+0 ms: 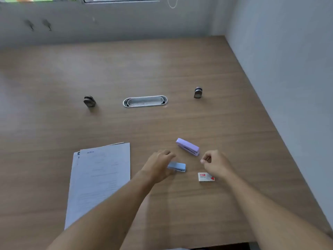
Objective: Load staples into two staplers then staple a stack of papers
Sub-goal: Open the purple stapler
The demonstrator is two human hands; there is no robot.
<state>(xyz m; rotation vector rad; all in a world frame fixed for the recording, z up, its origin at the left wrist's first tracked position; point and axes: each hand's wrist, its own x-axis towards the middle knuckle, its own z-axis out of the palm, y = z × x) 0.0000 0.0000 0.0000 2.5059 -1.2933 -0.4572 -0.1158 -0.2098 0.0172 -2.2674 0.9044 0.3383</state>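
Observation:
A small blue stapler (178,167) lies on the wooden desk (180,69). My left hand (158,166) reaches over its left end with the fingers loosely apart; I cannot see a grip on it. A purple stapler (188,147) lies closed just beyond, at an angle. My right hand (217,164) hovers to the right of both staplers with thumb and fingertips pinched together; whether something small is held there is unclear. A white and red staples box (205,177) sits partly under that wrist. The stack of papers (100,177) lies to the left, its lower part hidden by my left forearm.
A metal oval cable grommet (145,101) is set into the desk's middle. Two dark round fittings (89,101) (198,92) stand either side of it. A grey wall (288,69) borders the desk's right edge, and another runs along the back.

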